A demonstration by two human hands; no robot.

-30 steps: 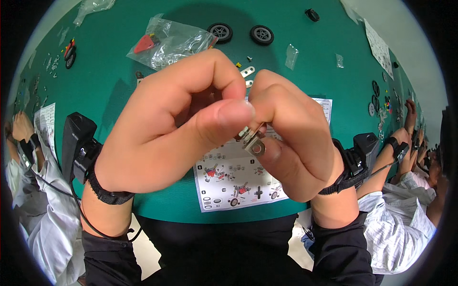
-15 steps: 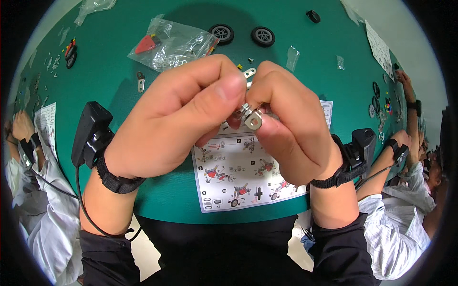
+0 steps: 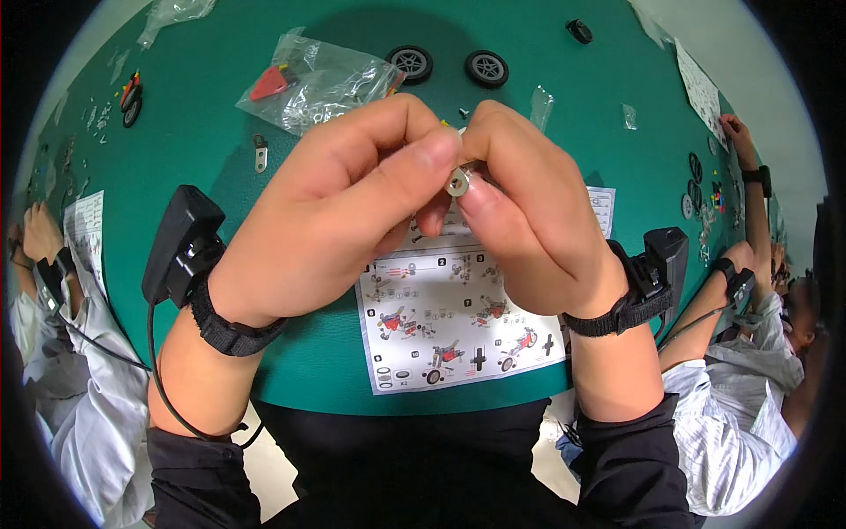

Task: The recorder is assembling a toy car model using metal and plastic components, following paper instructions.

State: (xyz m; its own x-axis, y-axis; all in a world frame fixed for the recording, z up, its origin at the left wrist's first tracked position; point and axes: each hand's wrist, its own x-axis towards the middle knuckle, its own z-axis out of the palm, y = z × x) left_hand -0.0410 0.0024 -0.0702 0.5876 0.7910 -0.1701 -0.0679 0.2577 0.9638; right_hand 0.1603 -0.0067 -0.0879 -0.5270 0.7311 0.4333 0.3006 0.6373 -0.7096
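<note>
Above the instruction sheet, my two hands meet with fingertips together. My right hand pinches a small silvery metal bracket between thumb and bent fingers; its rounded end with a hole shows beside the thumb. My left hand is closed, thumb pressed to the curled fingers right against the bracket. Whatever lies between those left fingertips is hidden. The sheet, printed with pictures of a red model motorcycle, lies on the green table beneath my hands.
Two black wheels lie beyond my hands, beside a clear plastic bag holding a red part and small metal pieces. A flat metal strip rests left of my hands. People sit working at both sides, one hand reaching at the right.
Both hands have risen slightly away from me and drawn closer together. The metal bracket has turned and moved up with them, and less of it shows now.
</note>
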